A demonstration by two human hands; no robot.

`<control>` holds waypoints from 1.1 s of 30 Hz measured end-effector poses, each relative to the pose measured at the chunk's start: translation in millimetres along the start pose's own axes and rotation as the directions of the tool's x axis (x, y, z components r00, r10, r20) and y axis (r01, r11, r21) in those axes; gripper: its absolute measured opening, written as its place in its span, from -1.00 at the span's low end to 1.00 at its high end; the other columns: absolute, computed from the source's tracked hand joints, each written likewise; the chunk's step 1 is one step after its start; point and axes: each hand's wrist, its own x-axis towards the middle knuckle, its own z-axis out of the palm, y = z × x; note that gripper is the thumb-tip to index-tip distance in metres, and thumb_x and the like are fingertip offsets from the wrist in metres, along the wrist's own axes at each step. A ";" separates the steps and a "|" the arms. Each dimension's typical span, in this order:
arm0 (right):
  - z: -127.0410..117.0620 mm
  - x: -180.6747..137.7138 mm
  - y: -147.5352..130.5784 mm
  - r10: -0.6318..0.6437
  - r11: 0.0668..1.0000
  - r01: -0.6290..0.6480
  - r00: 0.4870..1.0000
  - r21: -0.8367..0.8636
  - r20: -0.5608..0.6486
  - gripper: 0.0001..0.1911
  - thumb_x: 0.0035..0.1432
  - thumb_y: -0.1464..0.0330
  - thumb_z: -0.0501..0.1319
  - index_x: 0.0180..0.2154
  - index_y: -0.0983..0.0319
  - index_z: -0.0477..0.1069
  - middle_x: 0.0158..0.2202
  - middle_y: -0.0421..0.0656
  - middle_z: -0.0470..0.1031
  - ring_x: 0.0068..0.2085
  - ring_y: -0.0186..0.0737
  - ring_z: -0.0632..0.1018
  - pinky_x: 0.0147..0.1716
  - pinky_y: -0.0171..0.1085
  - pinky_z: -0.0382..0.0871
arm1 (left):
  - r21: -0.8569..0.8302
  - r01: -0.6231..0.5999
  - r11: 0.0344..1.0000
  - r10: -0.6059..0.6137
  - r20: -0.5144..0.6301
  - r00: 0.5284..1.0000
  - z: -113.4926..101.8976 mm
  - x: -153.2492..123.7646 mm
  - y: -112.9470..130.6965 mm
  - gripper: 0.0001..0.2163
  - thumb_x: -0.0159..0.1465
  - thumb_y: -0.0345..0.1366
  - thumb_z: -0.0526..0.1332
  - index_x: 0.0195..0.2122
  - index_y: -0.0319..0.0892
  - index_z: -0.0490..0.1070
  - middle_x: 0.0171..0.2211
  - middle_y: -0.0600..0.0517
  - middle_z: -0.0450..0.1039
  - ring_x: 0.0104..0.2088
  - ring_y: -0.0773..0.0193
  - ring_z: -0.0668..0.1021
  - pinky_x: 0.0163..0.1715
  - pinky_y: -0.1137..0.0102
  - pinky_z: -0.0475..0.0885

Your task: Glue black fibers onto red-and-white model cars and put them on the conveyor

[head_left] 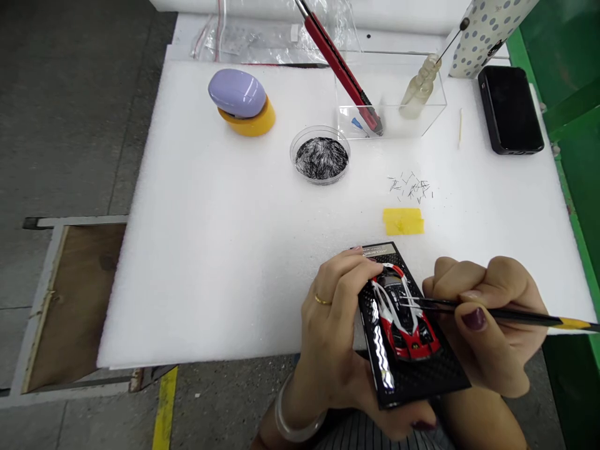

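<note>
At the near edge of the white foam board (210, 250), I am observing left hand (335, 325) and right hand (492, 312), fingers closed, the former clasping the black base (422, 378) beneath the model car (404, 328), seemingly for steadiness, the latter pinching tweezers (520, 317) for fine reach

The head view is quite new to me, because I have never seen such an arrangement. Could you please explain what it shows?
There is no machine here, only a person's two bare hands. The single picture comes from a camera worn on that person's head, looking forward and down. The left hand holds a black base bearing a red and white model car. The right hand holds tweezers, their tips over the car; whether they touch it, I cannot tell. On the white board are a yellow patch, scattered thin dark bits, a round dish of black strands, and a transparent box with a red cutter leaning in it.
</note>
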 end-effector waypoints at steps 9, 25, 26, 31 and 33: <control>-14.4 13.1 -3.3 -0.116 0.988 0.127 0.985 0.083 -0.128 -0.94 0.28 0.34 0.30 -0.27 0.19 0.53 -0.57 -0.25 0.38 -0.58 -0.33 0.30 -0.61 -0.27 0.17 | 0.008 -0.049 0.999 0.049 -0.008 0.999 2.9 1.9 -1.5 -0.16 0.12 0.48 0.14 0.18 -0.12 0.30 0.05 -0.13 0.46 0.13 -0.06 0.52 0.15 0.06 0.46; -68.6 -14.3 -43.4 0.165 0.717 -0.019 0.976 -0.697 0.144 -0.78 0.24 0.30 0.31 -0.30 0.14 0.24 -0.26 -0.16 0.55 -0.24 -0.19 0.52 -0.27 -0.22 0.39 | 0.511 -0.041 0.858 0.109 -0.103 0.989 58.9 -9.1 39.2 -0.19 -0.02 0.40 0.35 0.05 -0.15 0.40 -0.05 -0.18 0.51 0.06 -0.21 0.48 0.27 -0.21 -0.03; -70.5 -13.5 -40.1 0.158 0.733 -0.029 0.979 -0.679 0.129 -0.77 0.24 0.29 0.31 -0.29 0.14 0.24 -0.25 -0.15 0.55 -0.23 -0.19 0.52 -0.25 -0.21 0.39 | 0.515 -0.053 0.855 0.112 -0.084 0.990 56.2 -7.2 38.8 -0.20 -0.04 0.39 0.38 0.03 -0.13 0.43 -0.05 -0.16 0.51 0.05 -0.20 0.49 0.26 -0.22 -0.03; -83.3 -0.3 -28.9 0.160 0.823 -0.063 0.979 -0.565 0.124 -0.70 0.20 0.26 0.35 -0.30 0.14 0.20 -0.19 -0.12 0.60 -0.21 -0.19 0.51 -0.18 -0.19 0.38 | 0.440 -0.187 0.878 0.177 0.064 0.982 37.2 11.7 33.7 -0.35 -0.08 0.15 0.56 -0.04 -0.05 0.49 -0.04 -0.04 0.58 0.01 -0.11 0.55 0.21 -0.17 0.07; -88.0 7.2 -25.4 0.192 0.848 -0.066 0.963 -0.526 0.189 -0.70 0.22 0.25 0.34 -0.29 0.15 0.20 -0.19 -0.11 0.61 -0.22 -0.20 0.49 -0.19 -0.20 0.36 | 0.376 -0.230 0.898 0.195 0.130 0.972 32.2 21.4 32.1 -0.45 -0.01 0.06 0.57 -0.08 -0.06 0.49 -0.06 0.00 0.60 0.01 -0.06 0.58 0.21 -0.13 0.09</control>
